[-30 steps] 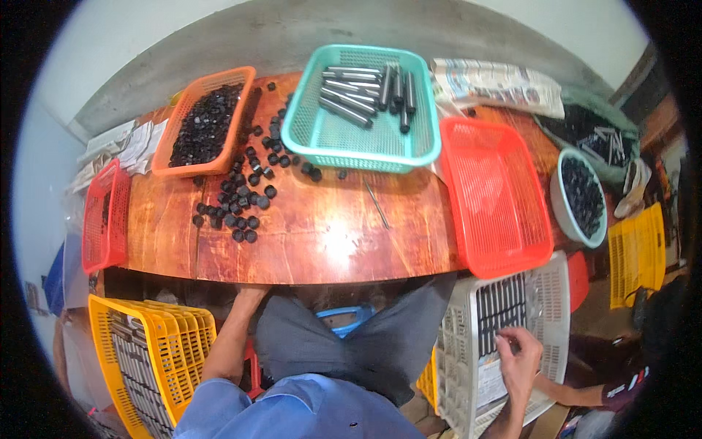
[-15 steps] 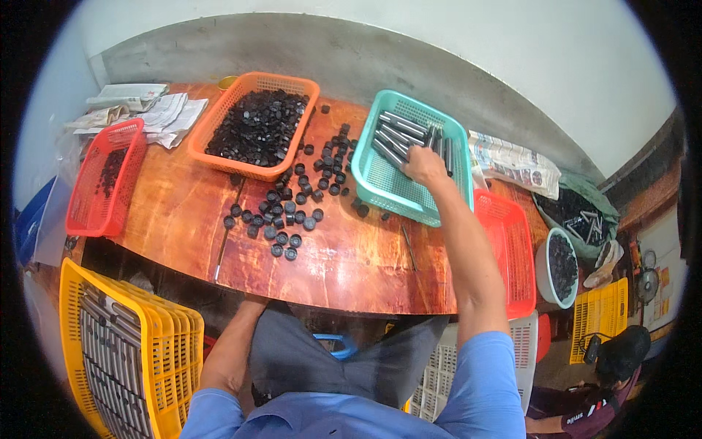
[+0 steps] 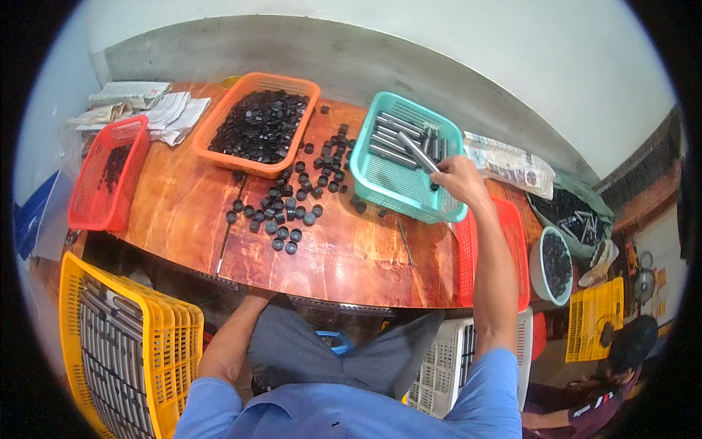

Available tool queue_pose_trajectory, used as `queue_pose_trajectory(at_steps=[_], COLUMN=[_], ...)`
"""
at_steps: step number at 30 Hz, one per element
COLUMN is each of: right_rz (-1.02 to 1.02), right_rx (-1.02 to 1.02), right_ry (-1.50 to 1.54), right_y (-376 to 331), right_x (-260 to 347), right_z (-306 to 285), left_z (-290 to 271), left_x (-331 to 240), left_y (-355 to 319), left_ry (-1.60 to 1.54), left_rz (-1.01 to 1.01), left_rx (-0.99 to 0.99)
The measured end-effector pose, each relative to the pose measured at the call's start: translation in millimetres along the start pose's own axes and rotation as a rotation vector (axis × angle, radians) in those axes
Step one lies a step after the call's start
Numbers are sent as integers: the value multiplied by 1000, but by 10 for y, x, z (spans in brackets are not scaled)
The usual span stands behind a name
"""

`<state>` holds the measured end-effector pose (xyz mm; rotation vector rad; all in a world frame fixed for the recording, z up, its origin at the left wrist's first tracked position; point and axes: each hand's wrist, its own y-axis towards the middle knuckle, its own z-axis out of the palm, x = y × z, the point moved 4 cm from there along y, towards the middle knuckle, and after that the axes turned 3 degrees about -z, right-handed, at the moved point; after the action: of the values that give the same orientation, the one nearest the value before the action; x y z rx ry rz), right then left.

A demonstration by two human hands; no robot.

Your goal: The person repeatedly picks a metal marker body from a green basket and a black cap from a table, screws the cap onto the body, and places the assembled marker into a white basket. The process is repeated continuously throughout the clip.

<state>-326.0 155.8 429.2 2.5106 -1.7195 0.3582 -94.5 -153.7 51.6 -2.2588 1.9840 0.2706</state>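
Note:
My right hand (image 3: pixel 458 180) is closed round one end of a shiny metal tube (image 3: pixel 418 152) with a black end, held tilted over the near right side of a teal plastic basket (image 3: pixel 391 199). Inside that basket lie several more metal tubes (image 3: pixel 391 151), some of them dark. My left forearm (image 3: pixel 235 335) reaches forward beside my thigh to the table's front edge; the fingers of my left hand are hidden there. Many loose black caps (image 3: pixel 279 212) are scattered on the table left of the teal basket.
An orange basket (image 3: pixel 207 158) full of small black parts and a red basket (image 3: pixel 95 212) stand on the wooden table (image 3: pixel 168 212). Another red basket (image 3: pixel 493 282) is beneath my right forearm. Yellow crates of tubes (image 3: pixel 170 344) stand lower left. A person (image 3: pixel 599 410) sits lower right.
My right hand has lifted a metal tube from the pile and drawn it back to the right, to the teal basket's edge. My left arm stays nearly where it was.

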Motion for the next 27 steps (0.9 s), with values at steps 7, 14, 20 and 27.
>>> queue_pose_trajectory(at_steps=[7,14,20,27], right_rz=[86,140,-29,119], right_rx=[-51,96,-241,-538], right_ry=[1124,1321,864,1842], right_y=[-1829,-2735,-2849,-2850], right_x=[-1,204,80,-253], right_z=[418,1437,1621,1131], left_z=[-1026,-2046,-1896,-1834], left_x=[-1053,-2277,-2588,-2600], left_y=[-927,-732,-763,-737], left_ry=[-810,-1882,-1569,-1259], left_rz=[150,143,356,432], left_rx=[488,443,435,174])
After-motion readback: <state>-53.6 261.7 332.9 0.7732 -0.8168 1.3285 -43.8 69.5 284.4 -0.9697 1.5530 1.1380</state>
